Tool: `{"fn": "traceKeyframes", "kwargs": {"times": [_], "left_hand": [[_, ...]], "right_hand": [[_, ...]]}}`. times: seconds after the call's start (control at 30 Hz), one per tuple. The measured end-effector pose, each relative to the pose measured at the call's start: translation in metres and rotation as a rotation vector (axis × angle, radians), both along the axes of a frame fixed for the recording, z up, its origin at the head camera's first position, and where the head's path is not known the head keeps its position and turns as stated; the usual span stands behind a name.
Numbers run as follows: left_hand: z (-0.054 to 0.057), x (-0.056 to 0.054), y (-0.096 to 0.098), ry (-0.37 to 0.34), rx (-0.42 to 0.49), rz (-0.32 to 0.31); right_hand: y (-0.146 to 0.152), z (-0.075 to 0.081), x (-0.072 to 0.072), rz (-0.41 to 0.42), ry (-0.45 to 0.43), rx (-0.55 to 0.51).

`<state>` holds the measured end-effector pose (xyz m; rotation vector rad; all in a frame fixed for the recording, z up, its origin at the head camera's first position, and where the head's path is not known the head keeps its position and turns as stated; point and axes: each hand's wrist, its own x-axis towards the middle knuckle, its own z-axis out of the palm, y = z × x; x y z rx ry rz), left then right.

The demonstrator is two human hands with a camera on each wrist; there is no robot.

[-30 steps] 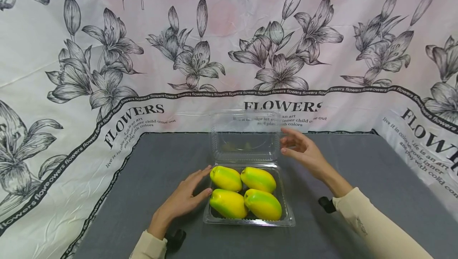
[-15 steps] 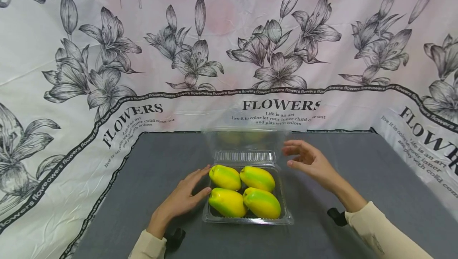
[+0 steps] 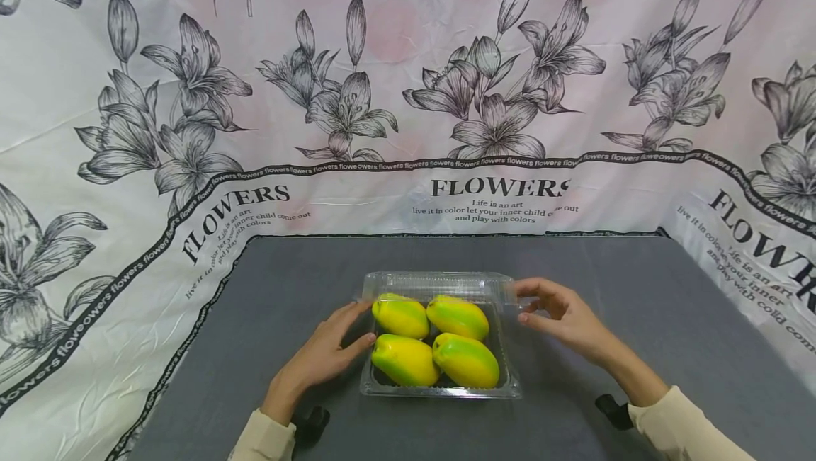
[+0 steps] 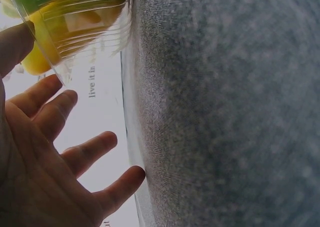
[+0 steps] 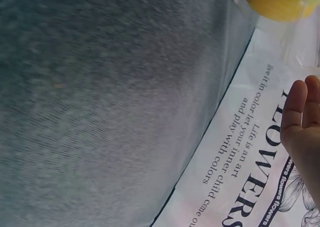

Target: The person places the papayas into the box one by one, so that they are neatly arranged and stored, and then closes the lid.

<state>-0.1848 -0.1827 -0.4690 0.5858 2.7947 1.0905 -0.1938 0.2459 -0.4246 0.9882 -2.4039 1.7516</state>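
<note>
A clear plastic clamshell box sits on the table with several yellow-green mangoes in it. Its hinged lid leans forward over the back row, partly lowered. My left hand rests at the box's left side, fingertips and thumb against the wall. The left wrist view shows that hand's fingers spread, with the ridged wall above them. At the lid's right edge, my right hand touches with bent fingertips, its thumb apart below them. Only part of the right hand shows in the right wrist view.
Grey cloth covers the table. A white curtain printed with flowers and lettering stands behind it and along the sides. Dark straps circle both wrists near the cream sleeves.
The lid has swung from upright down and forward toward the mangoes. My right hand has moved down and toward me along with it. The left hand has stayed at the box's left side.
</note>
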Motion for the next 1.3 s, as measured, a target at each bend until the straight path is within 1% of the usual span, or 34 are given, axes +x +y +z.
{"fn": "traceKeyframes", "kwargs": {"times": [0.07,0.13,0.27,0.4,0.53,0.63,0.8,0.93,1.13,1.23,1.3], "left_hand": [[0.000,0.001,0.000,-0.025,-0.004,0.023],[0.000,0.001,0.000,-0.038,-0.008,0.034],[0.001,0.001,-0.001,-0.036,0.001,0.016],[0.000,0.000,-0.002,-0.028,0.016,0.003],[0.000,-0.001,-0.001,-0.034,0.013,0.011],[-0.001,-0.001,-0.001,-0.031,0.009,0.014],[-0.001,-0.002,-0.002,-0.012,0.010,0.005],[-0.001,-0.002,-0.001,0.007,0.011,0.014],[-0.003,-0.002,0.001,0.066,-0.013,0.078],[-0.004,-0.002,0.002,0.082,-0.008,0.090],[-0.004,-0.002,0.002,0.089,0.008,0.080]], "right_hand": [[0.000,-0.004,0.001,0.002,0.018,0.007],[0.000,-0.008,0.002,0.002,0.029,0.014],[-0.001,-0.015,0.003,0.003,0.034,0.034],[-0.002,-0.020,0.004,-0.009,0.056,0.053],[-0.003,-0.022,0.005,-0.008,0.072,0.058],[-0.002,-0.025,0.004,-0.011,0.062,0.060],[-0.001,-0.029,0.004,-0.036,-0.009,0.072],[-0.003,-0.031,0.005,-0.073,-0.025,0.113],[-0.008,-0.035,0.004,-0.127,0.054,0.180],[-0.010,-0.037,0.005,-0.144,0.084,0.215],[-0.011,-0.037,0.005,-0.152,0.084,0.231]]}}
